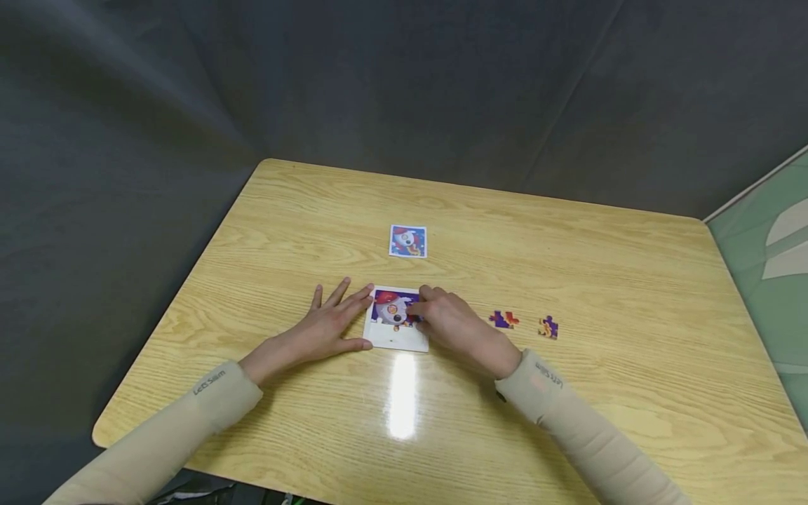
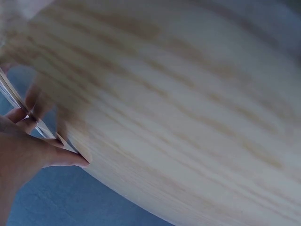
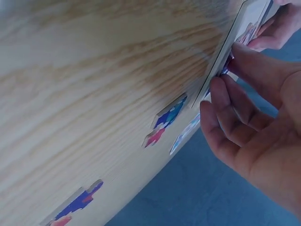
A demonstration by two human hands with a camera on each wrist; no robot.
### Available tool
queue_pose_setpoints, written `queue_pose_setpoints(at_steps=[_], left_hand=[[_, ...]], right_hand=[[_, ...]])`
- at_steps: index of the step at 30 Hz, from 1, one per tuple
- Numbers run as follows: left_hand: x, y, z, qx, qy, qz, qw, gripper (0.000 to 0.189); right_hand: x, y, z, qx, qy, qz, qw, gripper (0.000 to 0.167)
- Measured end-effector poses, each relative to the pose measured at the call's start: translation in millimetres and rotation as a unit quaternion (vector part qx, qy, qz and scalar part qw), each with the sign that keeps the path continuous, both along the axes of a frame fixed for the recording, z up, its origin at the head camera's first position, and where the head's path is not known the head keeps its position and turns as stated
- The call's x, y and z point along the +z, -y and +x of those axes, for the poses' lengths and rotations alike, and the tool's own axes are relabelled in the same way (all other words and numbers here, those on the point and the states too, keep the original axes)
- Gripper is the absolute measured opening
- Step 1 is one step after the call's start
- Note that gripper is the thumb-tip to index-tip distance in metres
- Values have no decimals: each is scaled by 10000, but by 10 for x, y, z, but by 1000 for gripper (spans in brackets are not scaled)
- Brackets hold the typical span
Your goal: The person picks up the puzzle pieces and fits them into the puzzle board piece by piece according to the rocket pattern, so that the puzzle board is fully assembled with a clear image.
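A white puzzle tray (image 1: 398, 339) lies on the table. Joined puzzle pieces (image 1: 391, 308) fill its upper part with a grey character in a red hat, while its lower strip is bare white. My left hand (image 1: 322, 328) lies flat with spread fingers, its thumb and fingertips against the tray's left edge. From the right, my right hand (image 1: 457, 326) reaches over the tray's right side with bent fingers. Between its thumb and fingers, a small purple puzzle piece (image 3: 226, 68) shows in the right wrist view, mostly hidden by the fingers.
Two loose puzzle pieces, one purple and red (image 1: 503, 320) and one purple and orange (image 1: 548, 327), lie right of the right hand. Behind the tray lies a small picture card (image 1: 407, 241). A dark curtain (image 1: 404, 91) hangs beyond the table's far edge.
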State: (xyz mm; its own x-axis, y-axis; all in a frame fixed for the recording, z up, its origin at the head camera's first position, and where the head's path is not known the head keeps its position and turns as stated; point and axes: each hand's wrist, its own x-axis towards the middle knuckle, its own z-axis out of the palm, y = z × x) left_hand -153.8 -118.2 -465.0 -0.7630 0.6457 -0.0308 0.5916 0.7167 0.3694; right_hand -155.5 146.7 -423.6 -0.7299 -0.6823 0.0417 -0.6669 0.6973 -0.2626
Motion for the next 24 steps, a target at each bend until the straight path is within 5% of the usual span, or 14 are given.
queue_pose_setpoints(at_steps=[10, 24], left_hand=[[9, 1, 5, 25, 22, -7, 10000, 83], [18, 0, 14, -9, -29, 1, 10000, 83]], right_hand=[[-33, 11, 55, 33, -634, 196, 9978, 21], [-22, 6, 63, -164, -395, 180, 9989, 25]])
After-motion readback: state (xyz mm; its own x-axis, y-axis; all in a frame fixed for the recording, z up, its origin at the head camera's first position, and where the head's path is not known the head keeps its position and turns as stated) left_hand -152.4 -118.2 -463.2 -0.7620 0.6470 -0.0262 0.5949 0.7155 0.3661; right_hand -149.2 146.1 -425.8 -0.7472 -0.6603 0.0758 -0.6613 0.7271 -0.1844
